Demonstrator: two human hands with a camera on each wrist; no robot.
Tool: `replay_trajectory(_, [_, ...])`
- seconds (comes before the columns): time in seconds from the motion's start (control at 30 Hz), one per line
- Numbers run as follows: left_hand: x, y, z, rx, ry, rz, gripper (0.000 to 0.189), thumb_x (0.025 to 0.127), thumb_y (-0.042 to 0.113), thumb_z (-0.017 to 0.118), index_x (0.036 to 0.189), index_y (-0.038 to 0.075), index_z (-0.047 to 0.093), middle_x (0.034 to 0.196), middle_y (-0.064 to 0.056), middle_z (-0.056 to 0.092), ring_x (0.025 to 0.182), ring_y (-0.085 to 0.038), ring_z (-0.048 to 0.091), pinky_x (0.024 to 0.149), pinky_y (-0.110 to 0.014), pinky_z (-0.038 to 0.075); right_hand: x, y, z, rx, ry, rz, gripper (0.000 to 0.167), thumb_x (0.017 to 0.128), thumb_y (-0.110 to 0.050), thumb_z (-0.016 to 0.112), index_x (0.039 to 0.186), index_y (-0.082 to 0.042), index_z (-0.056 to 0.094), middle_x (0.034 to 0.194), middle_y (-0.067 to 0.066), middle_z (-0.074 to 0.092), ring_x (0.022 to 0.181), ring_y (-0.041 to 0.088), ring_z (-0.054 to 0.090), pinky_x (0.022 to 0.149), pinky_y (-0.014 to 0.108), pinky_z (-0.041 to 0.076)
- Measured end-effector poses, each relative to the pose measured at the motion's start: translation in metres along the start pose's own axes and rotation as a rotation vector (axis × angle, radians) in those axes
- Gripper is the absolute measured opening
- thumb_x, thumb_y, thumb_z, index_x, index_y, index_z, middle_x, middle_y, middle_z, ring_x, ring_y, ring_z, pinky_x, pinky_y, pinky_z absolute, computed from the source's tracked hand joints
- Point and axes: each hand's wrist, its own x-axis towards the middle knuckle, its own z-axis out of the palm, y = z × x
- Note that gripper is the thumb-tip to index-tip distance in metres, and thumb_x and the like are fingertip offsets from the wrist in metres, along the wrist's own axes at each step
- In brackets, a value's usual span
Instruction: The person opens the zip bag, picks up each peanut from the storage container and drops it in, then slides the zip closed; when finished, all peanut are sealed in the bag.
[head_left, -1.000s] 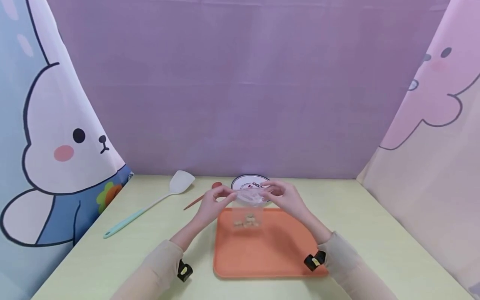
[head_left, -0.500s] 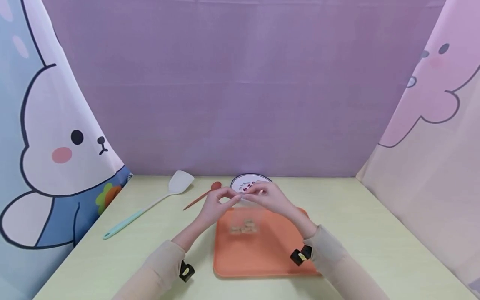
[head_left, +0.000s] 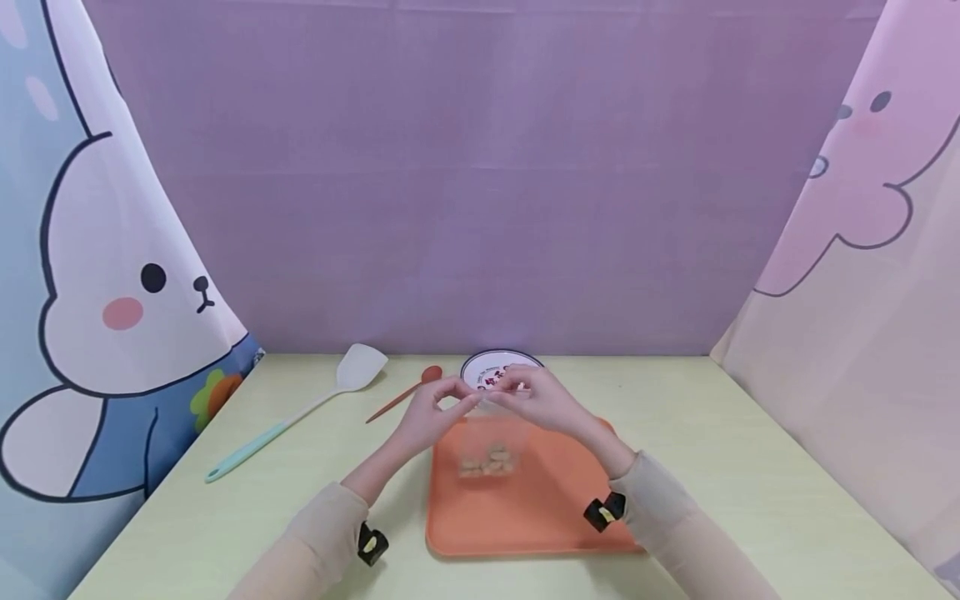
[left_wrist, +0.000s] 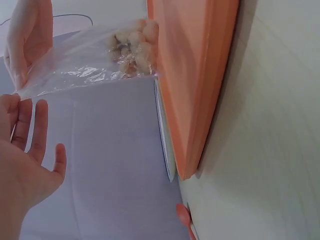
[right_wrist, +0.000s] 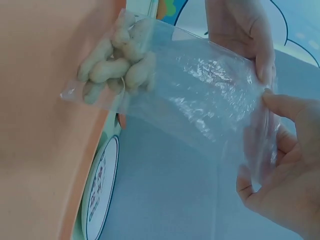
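Observation:
A clear plastic bag [right_wrist: 200, 95] hangs by its top edge between both hands, with several unshelled peanuts [right_wrist: 117, 65] gathered at its bottom. In the head view the peanuts [head_left: 487, 462] show above the orange tray [head_left: 540, 517]. My left hand [head_left: 429, 417] pinches the bag's top edge between thumb and fingertips. Close beside it, fingertips almost meeting, my right hand [head_left: 542, 402] pinches the same edge; its other fingers curl loosely in the right wrist view. Whether the bag's mouth is sealed cannot be made out.
Behind the hands lies a white plate [head_left: 487, 365] with a dark rim, partly hidden. To the left are a red spoon [head_left: 408, 392] and a spatula [head_left: 300, 412] with a white head and mint handle. A purple curtain [head_left: 480, 183] closes off the table's back edge.
My right hand has moved left along the bag's top edge until its fingertips came close to the left hand's. The peanuts hang slightly lower in the head view now.

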Motion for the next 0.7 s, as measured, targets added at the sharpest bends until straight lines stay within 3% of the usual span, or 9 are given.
replay_trajectory(0.13, [0.0,0.005,-0.005,0.044,0.012,-0.012,0.013,0.086,0.017,0.068,0.087,0.005,0.07,0.083,-0.005,0.068,0.081,-0.009,0.06,0.074,-0.022,0.051,-0.003,0.002,-0.004,-0.047,0.03,-0.009,0.011,0.088,-0.02,0.066,0.083,-0.011,0.07,0.078,-0.001,0.064,0.077,0.009,0.054,0.075,0.027,0.048])
replay_trajectory(0.37, [-0.007,0.033,-0.013,0.043,0.005,-0.01,0.009,0.086,0.01,0.067,0.086,0.002,0.07,0.085,-0.007,0.07,0.082,-0.006,0.06,0.076,-0.022,0.051,-0.01,0.01,-0.009,-0.089,0.03,-0.049,0.011,0.087,-0.013,0.067,0.078,-0.007,0.067,0.073,-0.001,0.061,0.071,0.008,0.05,0.065,0.024,0.046])
replay_trajectory(0.7, [-0.006,0.028,-0.021,0.036,0.05,0.033,0.006,0.084,0.008,0.068,0.083,0.002,0.07,0.085,-0.009,0.07,0.083,-0.007,0.062,0.083,-0.035,0.052,-0.018,0.016,-0.016,-0.126,0.07,-0.045,0.011,0.087,-0.019,0.066,0.077,-0.014,0.066,0.074,-0.005,0.06,0.07,0.006,0.05,0.061,0.024,0.045])
